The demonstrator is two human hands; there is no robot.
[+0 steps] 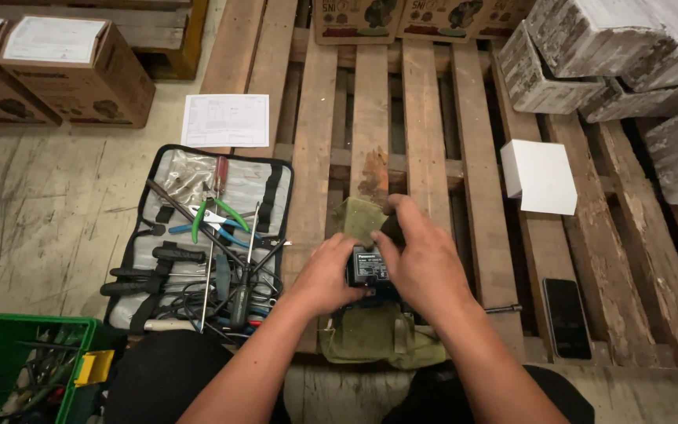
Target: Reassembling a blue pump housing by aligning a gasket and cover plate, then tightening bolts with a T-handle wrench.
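Here, in the head view, the left hand (329, 271) and the right hand (421, 263) both close around a small black power tool (366, 265), held just above an olive-green cloth (378, 334) on the wooden pallet (425, 126). An opened tool roll (198, 235) lies just left, a dark phone (567, 318) to the right.

Scuffed concrete floor (33, 204) beneath a worn wooden pallet (425, 118).

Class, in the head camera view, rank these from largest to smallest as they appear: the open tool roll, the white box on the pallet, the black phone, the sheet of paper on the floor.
1. Open tool roll
2. Sheet of paper
3. White box, close to the paper in apparent size, so this order is unsure
4. Black phone
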